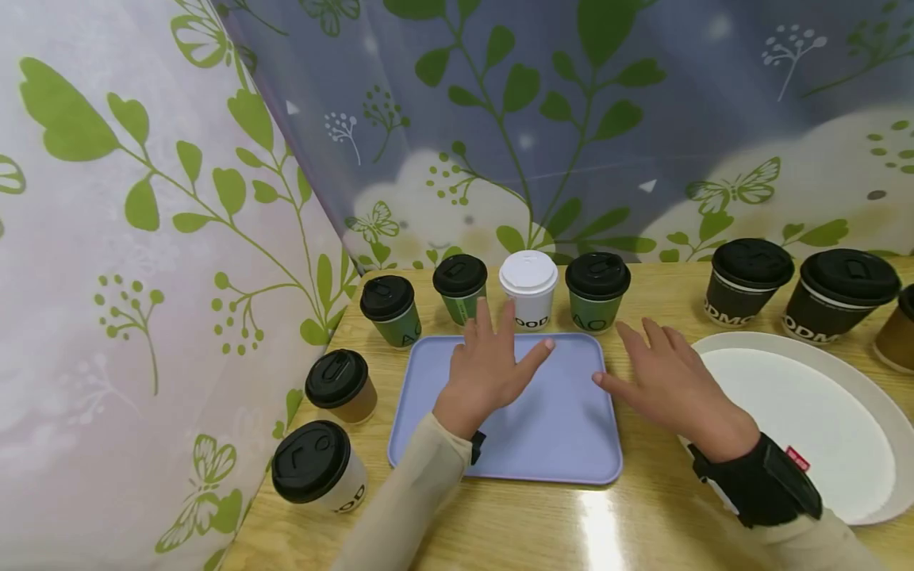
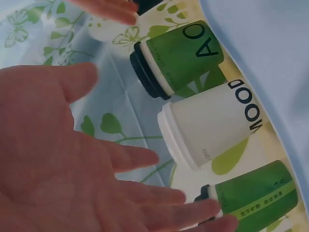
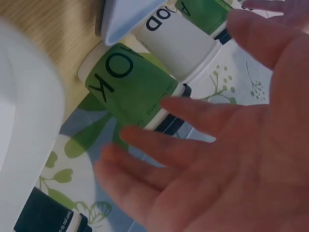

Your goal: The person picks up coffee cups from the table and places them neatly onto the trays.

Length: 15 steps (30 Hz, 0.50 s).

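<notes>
My left hand point(image 1: 487, 366) hovers over the lavender tray point(image 1: 557, 444), its fingers spread and holding nothing. Past its fingertips stand a green paper cup with a black lid point(image 1: 460, 287) and a white cup with a white lid point(image 1: 528, 289). My right hand point(image 1: 671, 385), also spread and holding nothing, is between that tray and a round white tray point(image 1: 807, 396). Nearest to it is another green cup with a black lid point(image 1: 597, 292), which in the right wrist view point(image 3: 128, 82) stands beyond the fingers. Both palms show in the wrist views.
More lidded cups stand left of the lavender tray: a green one point(image 1: 391, 311), a brown one point(image 1: 343, 386) and a white one with a black lid point(image 1: 320, 466). Two black cups point(image 1: 750, 281) and a brown one point(image 1: 898, 333) stand behind the round tray. Patterned cloth point(image 1: 557, 119) hangs behind the table.
</notes>
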Each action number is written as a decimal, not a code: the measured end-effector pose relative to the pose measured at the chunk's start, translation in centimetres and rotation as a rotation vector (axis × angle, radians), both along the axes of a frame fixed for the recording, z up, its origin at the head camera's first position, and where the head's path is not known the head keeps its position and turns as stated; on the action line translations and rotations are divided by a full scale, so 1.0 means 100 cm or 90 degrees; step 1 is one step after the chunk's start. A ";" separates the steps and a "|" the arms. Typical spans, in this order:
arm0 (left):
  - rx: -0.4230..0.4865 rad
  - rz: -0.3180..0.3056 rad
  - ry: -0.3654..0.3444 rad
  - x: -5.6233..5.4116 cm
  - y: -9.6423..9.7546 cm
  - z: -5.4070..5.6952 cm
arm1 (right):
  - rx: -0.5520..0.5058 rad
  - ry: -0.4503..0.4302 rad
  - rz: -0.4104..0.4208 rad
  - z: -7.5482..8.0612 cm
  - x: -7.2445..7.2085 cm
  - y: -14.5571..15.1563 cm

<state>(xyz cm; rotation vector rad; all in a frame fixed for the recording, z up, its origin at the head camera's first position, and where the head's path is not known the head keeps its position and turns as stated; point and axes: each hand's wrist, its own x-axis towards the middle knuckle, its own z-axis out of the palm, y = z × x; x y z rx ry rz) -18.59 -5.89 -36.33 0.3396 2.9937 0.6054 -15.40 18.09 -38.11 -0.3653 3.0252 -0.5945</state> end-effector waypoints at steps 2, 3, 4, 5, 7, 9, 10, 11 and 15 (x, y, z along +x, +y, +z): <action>-0.011 -0.009 0.019 0.002 -0.001 0.003 | 0.000 0.000 0.002 -0.002 0.001 -0.002; -0.017 -0.015 0.031 0.004 -0.002 0.004 | -0.001 -0.001 0.002 -0.003 0.001 -0.003; -0.023 -0.022 0.046 0.006 -0.003 0.006 | -0.005 -0.005 0.002 -0.003 0.001 -0.004; -0.026 -0.031 0.063 0.008 -0.004 0.008 | -0.008 -0.003 0.003 -0.004 0.002 -0.006; -0.025 -0.052 0.096 0.014 -0.007 0.012 | -0.010 -0.001 0.007 -0.007 0.002 -0.009; -0.018 -0.071 0.122 0.021 -0.010 0.017 | -0.005 0.001 0.019 -0.010 0.002 -0.013; -0.012 -0.082 0.131 0.025 -0.012 0.019 | -0.003 -0.001 0.026 -0.011 0.002 -0.015; -0.004 -0.091 0.140 0.029 -0.014 0.021 | 0.002 -0.007 0.033 -0.013 0.002 -0.017; 0.016 -0.121 0.177 0.049 -0.023 0.031 | 0.020 -0.049 0.054 -0.017 0.000 -0.023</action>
